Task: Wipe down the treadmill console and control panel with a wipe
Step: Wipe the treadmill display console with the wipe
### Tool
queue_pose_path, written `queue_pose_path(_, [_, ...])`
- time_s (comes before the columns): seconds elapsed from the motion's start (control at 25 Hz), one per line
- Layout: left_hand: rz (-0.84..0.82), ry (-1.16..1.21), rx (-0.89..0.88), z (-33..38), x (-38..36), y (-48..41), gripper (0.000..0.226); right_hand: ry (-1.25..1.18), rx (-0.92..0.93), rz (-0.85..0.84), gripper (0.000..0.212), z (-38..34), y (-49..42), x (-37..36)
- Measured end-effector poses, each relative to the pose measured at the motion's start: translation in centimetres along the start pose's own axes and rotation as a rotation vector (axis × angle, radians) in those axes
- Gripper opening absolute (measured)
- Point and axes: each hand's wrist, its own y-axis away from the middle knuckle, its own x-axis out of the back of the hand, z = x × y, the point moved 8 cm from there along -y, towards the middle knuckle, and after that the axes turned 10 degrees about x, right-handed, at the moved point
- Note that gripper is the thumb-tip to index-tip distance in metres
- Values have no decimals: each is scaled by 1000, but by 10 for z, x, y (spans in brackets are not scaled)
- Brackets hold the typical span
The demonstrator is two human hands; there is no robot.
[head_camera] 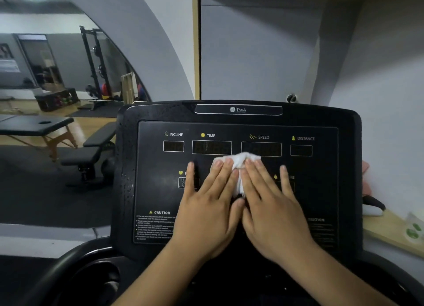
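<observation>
The black treadmill console [238,109] fills the middle of the view, with its control panel [158,191] showing INCLINE, TIME, SPEED and DISTANCE windows. A crumpled white wipe [241,161] lies on the panel just below the TIME and SPEED windows. My left hand [208,205] and my right hand [273,207] lie side by side with straight, spread fingers. Both press the wipe flat against the panel. Most of the wipe is hidden under the fingers.
A wooden shelf [390,234] with a green-and-white packet [414,231] runs along the right wall. To the left stand a massage table [39,127] and a black weight bench [91,154]. A squat rack [96,62] stands at the far left back.
</observation>
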Motion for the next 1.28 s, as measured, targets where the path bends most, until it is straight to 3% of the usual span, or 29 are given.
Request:
queue_pose_path(0.12, [-8,-32,-15,-16,0,10,54,19,64,-9,65,-12,-6,-2])
queue_pose_path(0.28, [32,-50,106,-43,20,-23,56,-3,26,25,62,-19,-52,11])
queue_pose_path(0.44, [20,-4,129,-59,13,18,55,-60,99,24,65,-55,-33,-5])
queue_pose_path(0.68, [49,-104,194,-98,32,-8,55,40,136,-7,66,-66,-89,5])
queue_pose_path(0.88, [28,-54,216,-107,20,38,58,-19,230,-43,67,-100,-65,-13])
queue_pose_path(1.0, [6,-134,189,-120,21,36,57,69,265,-71,66,-104,-84,-6])
queue_pose_path(1.16, [51,-139,290,-142,37,13,57,74,252,-78,62,-117,-116,4])
queue_pose_path(1.28, [28,-91,317,-148,26,47,58,35,299,-96,63,-135,-90,-10])
